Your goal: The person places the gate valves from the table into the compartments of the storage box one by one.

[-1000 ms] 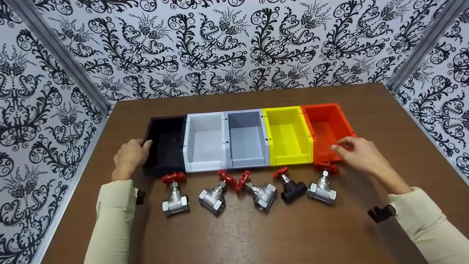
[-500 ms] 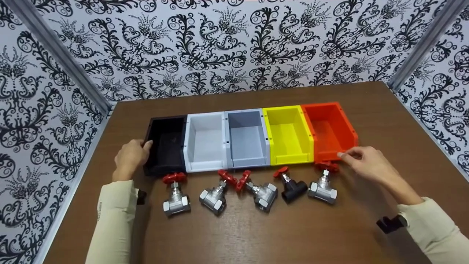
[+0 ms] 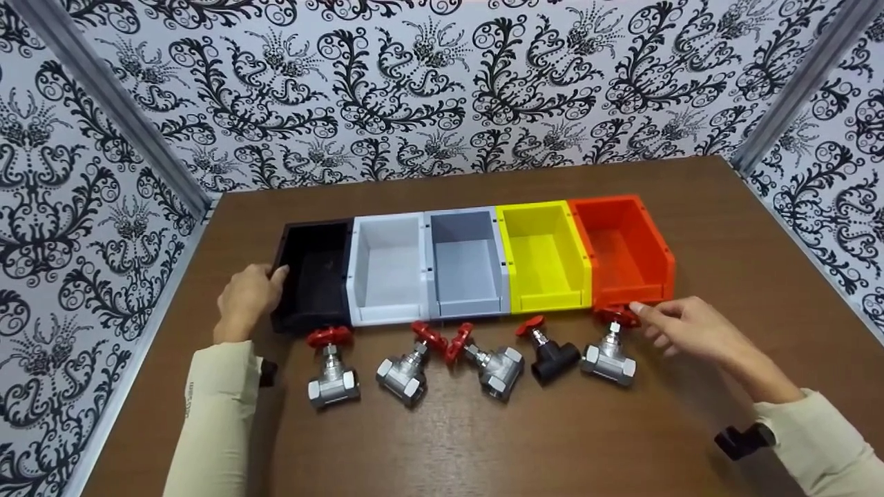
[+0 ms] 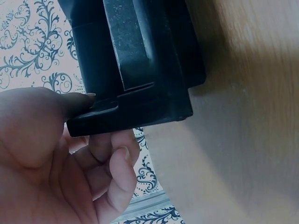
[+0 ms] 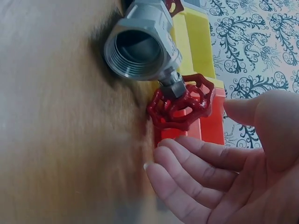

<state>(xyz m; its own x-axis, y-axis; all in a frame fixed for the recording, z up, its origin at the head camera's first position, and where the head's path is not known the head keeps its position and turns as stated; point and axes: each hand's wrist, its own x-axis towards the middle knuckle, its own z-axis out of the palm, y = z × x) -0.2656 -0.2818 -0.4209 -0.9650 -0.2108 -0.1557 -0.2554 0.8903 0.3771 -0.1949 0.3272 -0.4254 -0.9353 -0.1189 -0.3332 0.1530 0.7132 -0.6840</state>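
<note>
- Five in a row, side by side on the bench (image 3: 442, 449): a black bin (image 3: 315, 273), a white bin (image 3: 391, 273), a grey bin (image 3: 467, 269), a yellow bin (image 3: 543, 262) and a red bin (image 3: 618, 259).
- The left hand (image 3: 250, 297) grips the outer side wall of the black bin, its thumb over the rim on the inside and its fingers bent on the outside.
- The right hand (image 3: 690, 328) has hold of nothing that shows; its fingers are loosely bent and its thumb stands well away from them.
- That thumb is just beside the red handwheel (image 3: 617, 316) of the rightmost valve (image 3: 608, 359), in front of the red bin; contact is hard to judge from these angles.
- Left of it lies a black-bodied valve (image 3: 552, 357), handwheel toward the yellow bin.
- Two metal valves, the third valve (image 3: 496, 369) and the second valve (image 3: 402, 373), lie tilted, their red handwheels close together.
- The leftmost valve (image 3: 333, 376) lies before the black bin, handwheel near its front edge.
- Behind the bench rises a wall (image 3: 442, 90) with black scrollwork on white.
</note>
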